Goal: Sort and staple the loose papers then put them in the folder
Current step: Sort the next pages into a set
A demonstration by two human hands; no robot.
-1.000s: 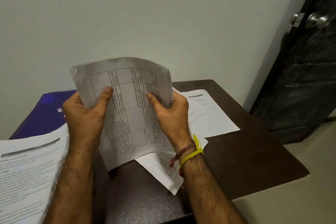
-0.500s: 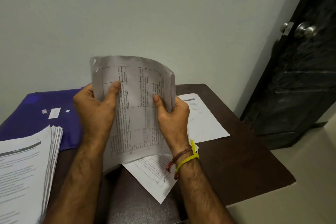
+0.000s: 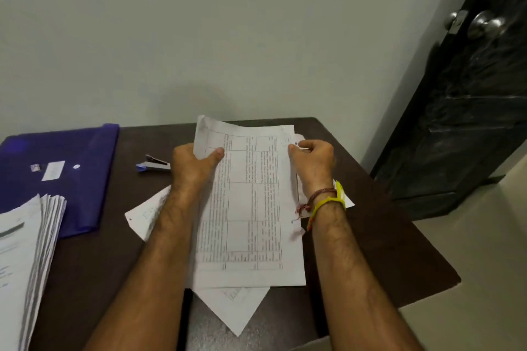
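Office room: desk, folder, stapler, door.

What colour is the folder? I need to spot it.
Dark blue folder, clearest in the head view.

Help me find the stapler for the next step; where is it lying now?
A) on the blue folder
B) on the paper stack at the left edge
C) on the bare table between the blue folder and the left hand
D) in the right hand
C: the stapler lies on the dark table, right of the blue folder and just left of the left hand.
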